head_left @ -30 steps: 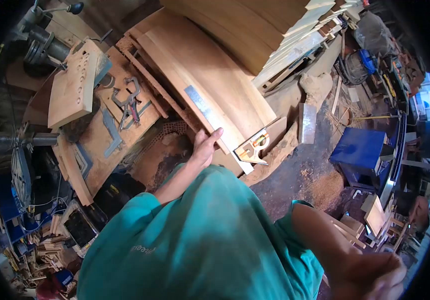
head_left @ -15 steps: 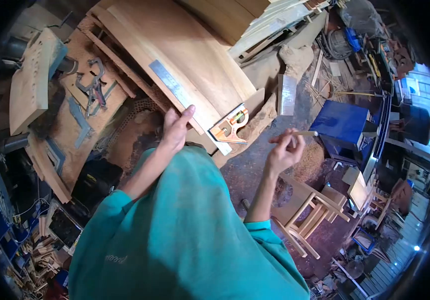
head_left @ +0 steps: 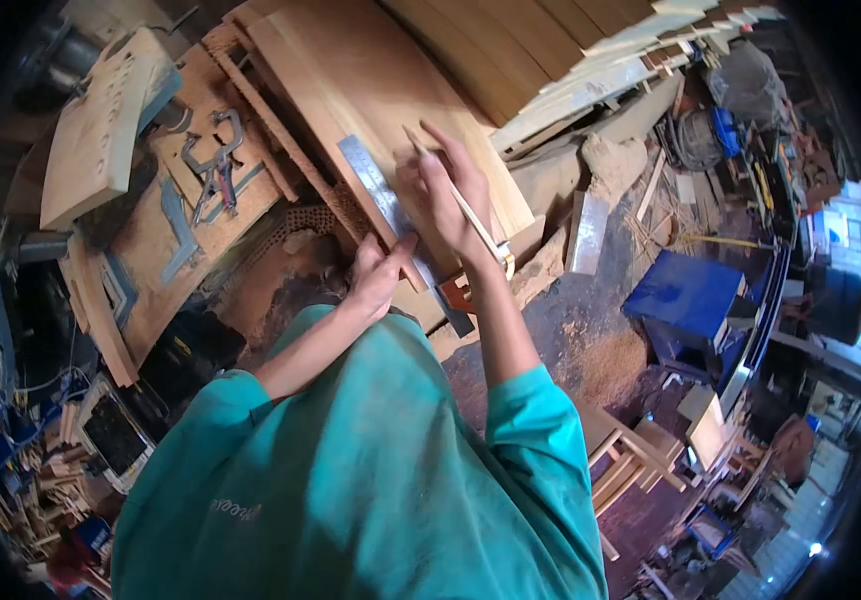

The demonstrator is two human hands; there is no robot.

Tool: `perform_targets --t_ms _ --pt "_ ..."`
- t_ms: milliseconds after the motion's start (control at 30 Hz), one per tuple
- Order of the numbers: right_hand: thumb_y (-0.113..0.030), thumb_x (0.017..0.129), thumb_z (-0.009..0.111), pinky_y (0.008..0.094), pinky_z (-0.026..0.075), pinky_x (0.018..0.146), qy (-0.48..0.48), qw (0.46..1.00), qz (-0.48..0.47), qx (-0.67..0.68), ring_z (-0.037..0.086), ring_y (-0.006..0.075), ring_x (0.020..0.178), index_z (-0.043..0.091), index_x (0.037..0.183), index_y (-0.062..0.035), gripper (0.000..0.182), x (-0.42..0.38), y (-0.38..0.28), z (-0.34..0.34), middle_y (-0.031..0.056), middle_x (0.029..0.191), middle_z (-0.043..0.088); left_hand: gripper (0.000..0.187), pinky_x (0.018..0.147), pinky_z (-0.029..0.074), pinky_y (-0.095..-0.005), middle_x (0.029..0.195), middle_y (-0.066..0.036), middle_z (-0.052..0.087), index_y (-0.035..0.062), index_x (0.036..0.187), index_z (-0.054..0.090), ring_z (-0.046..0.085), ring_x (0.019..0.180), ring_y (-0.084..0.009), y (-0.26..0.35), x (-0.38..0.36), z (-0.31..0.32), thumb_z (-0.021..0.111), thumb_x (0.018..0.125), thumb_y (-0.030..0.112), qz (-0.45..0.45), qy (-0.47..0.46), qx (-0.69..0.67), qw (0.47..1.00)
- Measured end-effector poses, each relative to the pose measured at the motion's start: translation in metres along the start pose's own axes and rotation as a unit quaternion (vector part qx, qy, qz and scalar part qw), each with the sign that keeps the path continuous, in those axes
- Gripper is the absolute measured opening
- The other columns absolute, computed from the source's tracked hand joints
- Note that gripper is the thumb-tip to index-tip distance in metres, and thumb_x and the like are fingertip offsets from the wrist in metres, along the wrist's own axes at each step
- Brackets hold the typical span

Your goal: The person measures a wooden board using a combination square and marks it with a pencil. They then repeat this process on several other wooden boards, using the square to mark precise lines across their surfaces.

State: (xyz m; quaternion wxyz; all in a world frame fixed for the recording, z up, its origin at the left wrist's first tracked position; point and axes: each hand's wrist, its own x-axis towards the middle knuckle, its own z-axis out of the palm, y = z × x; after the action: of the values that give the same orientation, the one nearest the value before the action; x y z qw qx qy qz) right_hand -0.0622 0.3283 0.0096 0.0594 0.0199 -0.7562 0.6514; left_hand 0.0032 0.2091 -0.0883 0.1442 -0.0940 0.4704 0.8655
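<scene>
Grasping a pencil (head_left: 416,141) in the right hand (head_left: 460,199) at twelve o'clock, over the board (head_left: 351,75), clasping its edge by the steel rule (head_left: 367,172) with the left hand (head_left: 376,281) at ten o'clock.

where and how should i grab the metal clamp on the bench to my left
Probably by the handles of the metal clamp, from above on your side: it lies on the workbench with its long handles towards you and its curved jaws pointing away.

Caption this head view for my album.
Pencil in the right hand over a wooden board, left hand at the ruler.
</scene>
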Motion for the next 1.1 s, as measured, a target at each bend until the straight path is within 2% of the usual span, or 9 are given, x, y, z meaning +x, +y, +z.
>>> perform_targets --t_ms 133,200,233,267,333,367,433,500,1100 --pt "-0.013 0.088 0.057 0.0342 0.049 0.064 0.065 0.962 -0.142 -0.222 0.061 0.0327 0.070 0.065 0.091 0.0005 0.016 0.013 0.000 -0.004 0.0189 0.082 0.062 0.034 0.085 0.044 -0.0289 0.107 -0.007 0.059 0.0001 0.114 0.051 0.054 0.094 -0.0136 -0.002 -0.001 0.001 0.066 0.087 0.015 -0.009 0.054 0.005 0.999" --pt "-0.008 0.085 0.060 0.0358 0.050 0.065 0.206 0.905 -0.235 -0.288 0.063 0.0267 0.071 0.064 0.085 0.0007 0.010 -0.030 -0.004 -0.026 0.0163 0.080 0.063 0.032 0.081 0.046 -0.0293 0.104 -0.008 0.060 0.0004 0.111 0.052 0.055 0.092 -0.0133 -0.006 -0.001 0.000 0.067 0.087 0.016 0.018 0.069 0.043 0.996" --pt "-0.003 0.083 0.060 0.0347 0.049 0.070 0.285 0.929 -0.071 -0.223 0.061 0.0216 0.077 0.063 0.085 0.0011 0.005 -0.074 0.009 -0.042 0.0137 0.084 0.062 0.030 0.080 0.047 -0.0287 0.102 -0.007 0.061 0.0006 0.109 0.052 0.055 0.091 -0.0119 -0.003 -0.002 0.001 0.067 0.087 0.015 0.017 0.054 0.031 0.998" --pt "-0.007 0.086 0.062 0.0322 0.048 0.075 0.394 0.881 -0.144 -0.218 0.058 0.0189 0.081 0.060 0.083 0.0001 0.008 -0.093 0.026 -0.055 0.0116 0.084 0.060 0.029 0.080 0.047 -0.0281 0.101 -0.006 0.060 0.0007 0.109 0.052 0.055 0.091 -0.0111 0.000 -0.002 0.002 0.066 0.087 0.015 0.008 0.052 0.023 0.998" --pt "-0.026 0.090 0.063 0.0321 0.047 0.074 0.457 0.889 0.033 -0.008 0.056 0.0176 0.083 0.057 0.089 -0.0028 0.024 -0.147 0.080 -0.075 0.0098 0.086 0.058 0.028 0.079 0.046 -0.0275 0.100 -0.005 0.060 0.0009 0.108 0.052 0.054 0.090 -0.0104 0.000 -0.007 0.005 0.066 0.087 0.015 -0.006 0.057 0.012 0.998" --pt "-0.023 0.088 0.065 0.0306 0.048 0.073 0.307 0.910 0.130 0.246 0.056 0.0158 0.080 0.058 0.090 -0.0041 0.020 -0.161 0.074 -0.081 0.0075 0.084 0.058 0.027 0.079 0.046 -0.0268 0.099 -0.004 0.060 0.0011 0.108 0.052 0.054 0.089 -0.0102 0.000 -0.007 0.006 0.066 0.088 0.014 0.000 0.065 0.010 0.998" --pt "-0.021 0.086 0.067 0.0267 0.048 0.070 0.400 0.787 0.256 0.393 0.058 0.0134 0.075 0.059 0.087 -0.0046 0.018 -0.148 0.047 -0.038 0.0058 0.081 0.060 0.026 0.079 0.046 -0.0261 0.099 -0.004 0.060 0.0013 0.107 0.053 0.054 0.089 -0.0100 -0.001 -0.006 0.005 0.065 0.088 0.014 0.003 0.067 0.013 0.998" --pt "-0.016 0.085 0.068 0.0256 0.049 0.071 0.310 0.838 0.222 0.390 0.059 0.0126 0.074 0.060 0.089 -0.0034 0.015 -0.149 0.053 -0.030 0.0053 0.082 0.063 0.037 0.094 0.044 -0.0300 0.115 -0.008 0.057 0.0001 0.120 0.046 0.053 0.105 -0.0138 -0.007 -0.004 0.000 0.062 0.090 0.014 -0.020 0.054 0.040 0.998" --pt "-0.002 0.085 0.065 0.0228 0.051 0.063 0.313 0.870 0.212 0.315 0.060 0.0108 0.068 0.062 0.097 0.0012 0.013 -0.143 0.063 -0.031 0.0071 0.083 0.066 0.028 0.090 0.047 -0.0306 0.111 -0.006 0.058 0.0037 0.114 0.050 0.056 0.102 -0.0138 0.015 0.017 0.008 0.060 0.091 0.017 -0.031 0.071 -0.030 0.997"
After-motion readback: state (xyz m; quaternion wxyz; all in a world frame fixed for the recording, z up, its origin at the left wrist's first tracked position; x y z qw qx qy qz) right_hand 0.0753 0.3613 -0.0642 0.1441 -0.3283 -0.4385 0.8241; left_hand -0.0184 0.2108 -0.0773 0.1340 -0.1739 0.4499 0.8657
